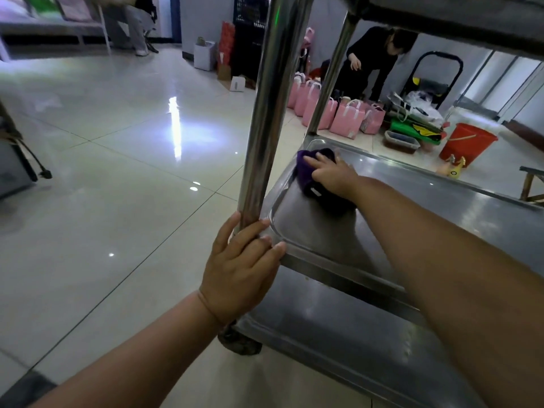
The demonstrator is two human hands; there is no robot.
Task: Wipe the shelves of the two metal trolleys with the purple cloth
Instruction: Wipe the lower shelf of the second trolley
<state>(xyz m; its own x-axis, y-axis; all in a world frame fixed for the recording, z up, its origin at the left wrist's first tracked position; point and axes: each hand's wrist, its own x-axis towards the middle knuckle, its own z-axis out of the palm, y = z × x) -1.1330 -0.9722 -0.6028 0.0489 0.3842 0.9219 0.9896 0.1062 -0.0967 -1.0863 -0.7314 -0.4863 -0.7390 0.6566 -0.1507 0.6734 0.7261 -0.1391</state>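
A metal trolley stands in front of me, seen from low down. Its middle shelf (441,207) is a shiny steel tray. The purple cloth (309,178) lies bunched near the shelf's far left corner. My right hand (332,175) presses flat on the cloth with fingers stretched out. My left hand (241,269) grips the near left upright post (265,113) where it meets the shelf's corner. The bottom shelf (338,343) shows below, with a caster (238,343) under its corner. The top shelf's underside (459,19) crosses the upper right.
Glossy tiled floor (117,172) spreads to the left. Behind the trolley stand several pink bags (344,119), a red bucket (468,142), a yellow spray bottle (456,169) and a black hand cart (435,75). A person in black (371,60) bends over the bags.
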